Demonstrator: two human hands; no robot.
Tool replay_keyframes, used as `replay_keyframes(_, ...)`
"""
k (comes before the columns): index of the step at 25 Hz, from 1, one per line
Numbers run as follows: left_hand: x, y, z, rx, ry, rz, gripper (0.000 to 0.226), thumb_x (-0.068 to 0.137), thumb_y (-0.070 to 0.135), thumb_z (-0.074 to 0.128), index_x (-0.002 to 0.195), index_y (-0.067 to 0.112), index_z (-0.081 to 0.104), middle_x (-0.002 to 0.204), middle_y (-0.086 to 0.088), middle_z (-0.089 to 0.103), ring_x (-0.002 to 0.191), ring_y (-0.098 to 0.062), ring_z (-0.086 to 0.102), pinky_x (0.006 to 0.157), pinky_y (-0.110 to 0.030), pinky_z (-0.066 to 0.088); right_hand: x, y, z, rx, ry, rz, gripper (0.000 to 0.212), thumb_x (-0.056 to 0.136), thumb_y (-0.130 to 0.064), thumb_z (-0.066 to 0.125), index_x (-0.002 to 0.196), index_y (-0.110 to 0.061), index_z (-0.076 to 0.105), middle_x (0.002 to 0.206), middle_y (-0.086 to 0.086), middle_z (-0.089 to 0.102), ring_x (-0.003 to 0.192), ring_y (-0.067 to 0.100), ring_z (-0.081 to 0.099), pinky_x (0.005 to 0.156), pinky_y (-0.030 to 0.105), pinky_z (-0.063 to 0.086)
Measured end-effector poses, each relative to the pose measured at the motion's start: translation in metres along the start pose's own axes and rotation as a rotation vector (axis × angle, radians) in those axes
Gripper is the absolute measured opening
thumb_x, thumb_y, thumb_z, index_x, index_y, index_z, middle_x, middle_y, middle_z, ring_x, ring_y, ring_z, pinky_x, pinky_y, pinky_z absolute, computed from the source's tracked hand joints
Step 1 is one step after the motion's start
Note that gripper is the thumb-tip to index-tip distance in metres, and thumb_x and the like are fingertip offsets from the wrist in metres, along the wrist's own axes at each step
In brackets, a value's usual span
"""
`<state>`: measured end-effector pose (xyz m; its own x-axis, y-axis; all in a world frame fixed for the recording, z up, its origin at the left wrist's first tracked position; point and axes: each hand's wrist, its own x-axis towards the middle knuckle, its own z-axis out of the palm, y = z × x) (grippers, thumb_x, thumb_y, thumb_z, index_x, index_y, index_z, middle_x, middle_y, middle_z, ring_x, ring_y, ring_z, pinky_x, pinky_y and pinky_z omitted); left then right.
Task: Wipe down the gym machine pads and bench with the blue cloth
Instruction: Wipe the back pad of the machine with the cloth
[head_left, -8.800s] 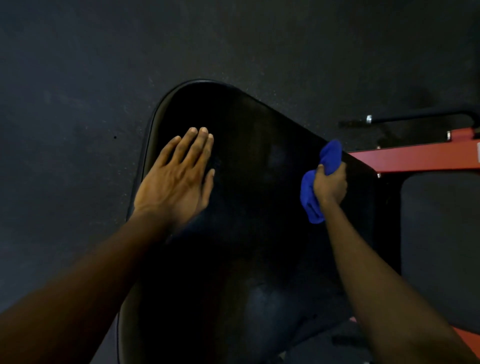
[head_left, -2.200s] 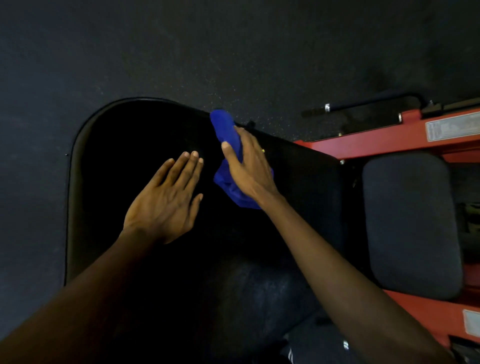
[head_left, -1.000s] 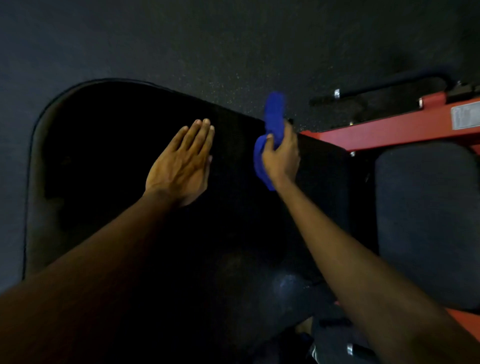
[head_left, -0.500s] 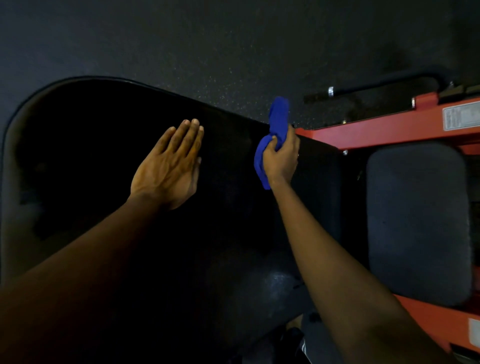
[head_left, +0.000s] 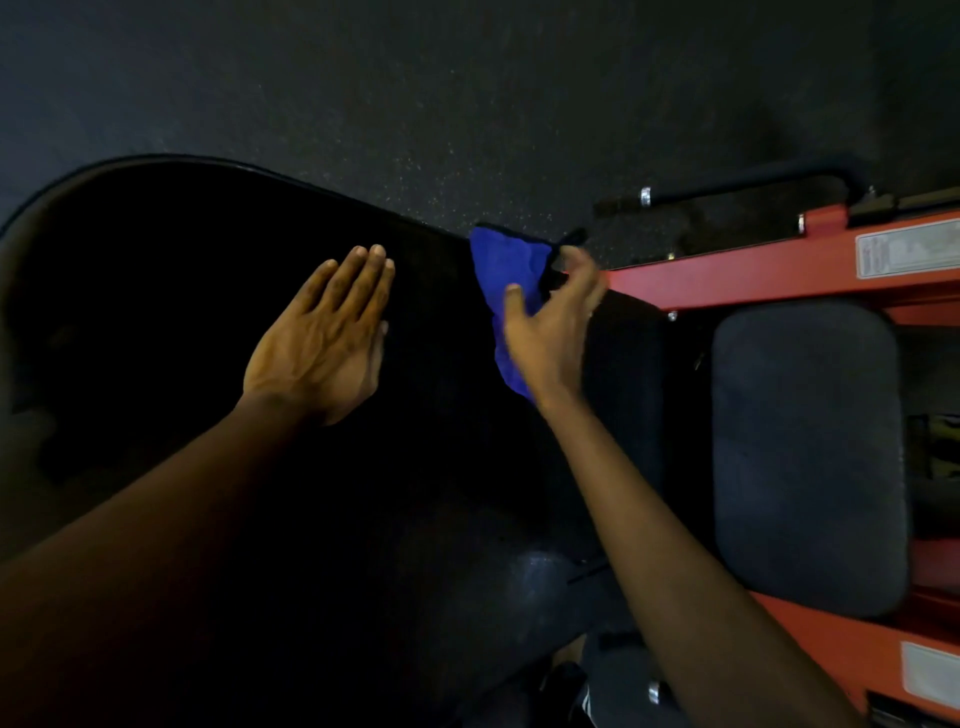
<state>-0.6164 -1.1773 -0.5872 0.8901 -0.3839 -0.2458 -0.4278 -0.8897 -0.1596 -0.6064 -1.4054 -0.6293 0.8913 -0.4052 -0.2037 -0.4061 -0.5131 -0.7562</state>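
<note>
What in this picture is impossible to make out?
Head view: print on the white label of the red frame, too small and blurred.
Blue cloth: its lower part hides under the right hand, whose blurred fingers may grip or only press.
Black pad: wiped areas lost in darkness; its near end covered by the left forearm.

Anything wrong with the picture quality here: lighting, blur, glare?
Head view: dim throughout, the black pad nearly lost in shadow, with only a faint sheen low down; the right hand is motion-blurred at its fingertips beside the blue cloth; the left hand is sharp.
</note>
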Motion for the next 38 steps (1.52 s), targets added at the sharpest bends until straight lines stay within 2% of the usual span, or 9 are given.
replay_keyframes(2, -0.002, -0.001, 0.001, -0.009, 0.021, -0.006, 0.065, 0.102, 0.036, 0.011, 0.159, 0.006, 0.0, 0.167, -0.011, 0.0, 0.155, -0.023, -0.002, 0.126, -0.039, 0.0, 0.018, 0.017, -0.016, 0.288, 0.027, 0.365, 0.076, 0.081, -0.016, 0.08, 0.145, -0.011, 0.039, 0.145, 0.008, 0.042, 0.107, 0.013, 0.057, 0.088, 0.026, 0.054)
replay_keyframes(4, -0.002, -0.001, 0.002, -0.014, 0.031, -0.004, 0.065, 0.102, 0.035, 0.015, 0.159, 0.005, 0.003, 0.167, -0.012, 0.002, 0.155, -0.023, 0.0, 0.126, -0.039, 0.0, 0.031, 0.04, -0.033, 0.408, -0.115, 0.527, 0.045, 0.082, -0.018, 0.081, 0.12, -0.004, 0.063, 0.117, 0.011, 0.068, 0.099, 0.02, 0.066, 0.084, 0.033, 0.056)
replay_keyframes(8, 0.0, 0.0, 0.002, -0.004, 0.011, 0.005, 0.065, 0.102, 0.035, 0.015, 0.159, 0.005, 0.003, 0.167, -0.012, 0.002, 0.155, -0.023, 0.0, 0.126, -0.04, 0.002, 0.021, 0.019, -0.03, 0.438, -0.374, 0.409, 0.034, 0.085, -0.026, 0.08, 0.115, -0.014, 0.071, 0.106, -0.001, 0.076, 0.098, 0.014, 0.072, 0.081, 0.026, 0.058)
replay_keyframes(13, -0.001, -0.001, 0.003, -0.005, 0.041, -0.007, 0.064, 0.101, 0.032, 0.015, 0.159, 0.004, 0.011, 0.167, -0.013, 0.01, 0.155, -0.025, 0.007, 0.126, -0.04, 0.004, 0.002, -0.03, -0.007, -0.072, -0.239, -0.008, 0.023, 0.086, -0.022, 0.07, 0.103, -0.021, 0.056, 0.105, -0.004, 0.066, 0.091, 0.014, 0.062, 0.07, 0.017, 0.045)
replay_keyframes(18, -0.001, -0.001, 0.005, -0.008, 0.042, 0.002, 0.065, 0.102, 0.035, 0.014, 0.159, 0.005, 0.005, 0.167, -0.012, 0.005, 0.155, -0.023, 0.003, 0.126, -0.04, 0.003, 0.005, -0.013, -0.005, 0.049, -0.481, 0.192, 0.035, 0.093, -0.041, 0.051, 0.12, -0.02, 0.061, 0.128, 0.006, 0.055, 0.115, 0.02, 0.054, 0.103, 0.043, 0.043)
replay_keyframes(23, 0.0, -0.001, 0.005, -0.029, 0.056, 0.007, 0.066, 0.1, 0.033, 0.015, 0.158, 0.002, 0.015, 0.166, -0.015, 0.015, 0.154, -0.026, 0.011, 0.126, -0.04, 0.005, -0.004, 0.011, -0.004, -0.158, -0.317, -0.178, 0.033, 0.088, -0.055, 0.063, 0.117, -0.04, 0.067, 0.139, -0.002, 0.044, 0.128, 0.024, 0.045, 0.111, 0.045, 0.039)
replay_keyframes(28, 0.0, 0.0, 0.004, -0.037, 0.062, 0.018, 0.067, 0.099, 0.033, 0.018, 0.157, 0.0, 0.018, 0.164, -0.017, 0.018, 0.153, -0.028, 0.015, 0.125, -0.041, 0.007, -0.022, 0.001, 0.044, -0.283, -0.278, -0.122, 0.086, 0.085, -0.076, 0.051, 0.157, -0.046, 0.014, 0.168, 0.003, 0.009, 0.152, 0.038, 0.013, 0.116, 0.059, 0.025)
replay_keyframes(32, 0.0, -0.001, 0.006, -0.001, 0.047, 0.018, 0.067, 0.1, 0.035, 0.011, 0.158, 0.002, 0.011, 0.166, -0.014, 0.012, 0.155, -0.025, 0.009, 0.126, -0.04, 0.005, -0.012, 0.027, 0.048, -0.235, -0.063, -0.232, 0.056, 0.096, -0.049, 0.053, 0.149, -0.034, 0.044, 0.159, 0.001, 0.038, 0.143, 0.031, 0.038, 0.113, 0.052, 0.037)
replay_keyframes(38, 0.0, -0.001, 0.008, -0.008, 0.059, 0.023, 0.065, 0.102, 0.035, 0.009, 0.159, 0.005, 0.001, 0.167, -0.012, 0.0, 0.155, -0.023, -0.002, 0.126, -0.041, 0.002, 0.017, 0.039, 0.046, -0.135, 0.089, 0.097, 0.048, 0.098, -0.036, 0.055, 0.145, -0.027, 0.051, 0.153, 0.001, 0.047, 0.133, 0.026, 0.05, 0.108, 0.045, 0.042)
